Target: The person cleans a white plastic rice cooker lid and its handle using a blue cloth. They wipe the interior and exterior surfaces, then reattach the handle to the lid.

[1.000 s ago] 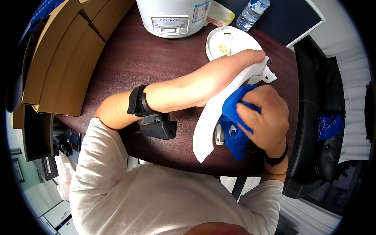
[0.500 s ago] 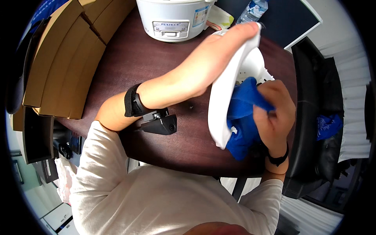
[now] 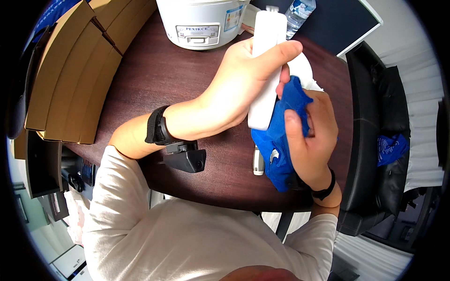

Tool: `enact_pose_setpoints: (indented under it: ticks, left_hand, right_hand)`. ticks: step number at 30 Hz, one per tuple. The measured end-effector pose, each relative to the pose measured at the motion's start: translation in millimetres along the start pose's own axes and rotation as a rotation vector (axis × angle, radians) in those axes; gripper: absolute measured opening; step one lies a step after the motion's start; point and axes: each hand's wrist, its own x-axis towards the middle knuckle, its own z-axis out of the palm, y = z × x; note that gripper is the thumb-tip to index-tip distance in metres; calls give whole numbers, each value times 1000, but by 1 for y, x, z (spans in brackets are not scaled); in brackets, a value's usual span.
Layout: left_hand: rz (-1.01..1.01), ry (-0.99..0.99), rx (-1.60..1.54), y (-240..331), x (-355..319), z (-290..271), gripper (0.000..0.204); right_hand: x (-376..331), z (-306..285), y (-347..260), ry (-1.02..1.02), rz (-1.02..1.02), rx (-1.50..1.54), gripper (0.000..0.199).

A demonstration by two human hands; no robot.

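My left hand [image 3: 229,89] is wrapped round a long white plastic piece [image 3: 270,35] with rounded ends, held tilted above the table, thumb across its near face. Its exact kind does not show. My right hand [image 3: 315,136] grips a crumpled blue cloth [image 3: 279,122], which lies against the white piece's lower right side and hangs toward the table's front edge. Behind the cloth, a white curved plastic part [image 3: 302,68] is partly hidden. A small grey-and-white object [image 3: 258,163] pokes out beside the cloth's lower left.
A white rice cooker [image 3: 199,23] stands at the back of the dark table [image 3: 164,70]. A water bottle [image 3: 300,16] is right of it. Cardboard boxes [image 3: 79,84] line the left. A black device [image 3: 187,159] hangs below my left wrist strap. A black sofa [image 3: 368,187] is at right.
The white piece has turned in my left hand, from a wide curved edge to a narrow face, and shifted left. The right hand and cloth moved slightly left; the small grey-and-white object came into view.
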Motion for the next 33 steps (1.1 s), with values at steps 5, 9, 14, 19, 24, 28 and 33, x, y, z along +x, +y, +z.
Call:
enact_pose_setpoints:
  ticks: [5,9,14,19,24,28,33]
  left_hand:
    - [17,-31,-100,7,-5,2,23]
    - [-12,-30,-205,8,-8,6,25]
    - [-78,-6,-286,10,-12,9,27]
    - [-96,-14,-300,13,-13,7,23]
    - [-83,18,-264,18,-15,13,27]
    - [-118,105,-267,33,-17,14,22]
    - [-53,79,-270,43,-16,6,18]
  right_hand:
    - [0,2,3,0,-66,-21,25]
    - [-3,1,2,26,-54,52,22]
    - [-2,6,0,-24,39,234,19]
    - [-2,5,5,-133,-29,354,18]
    - [0,3,5,-269,-126,369,27]
    - [4,0,1,-368,-147,358,31]
    - [5,-6,2,-484,-136,402,31]
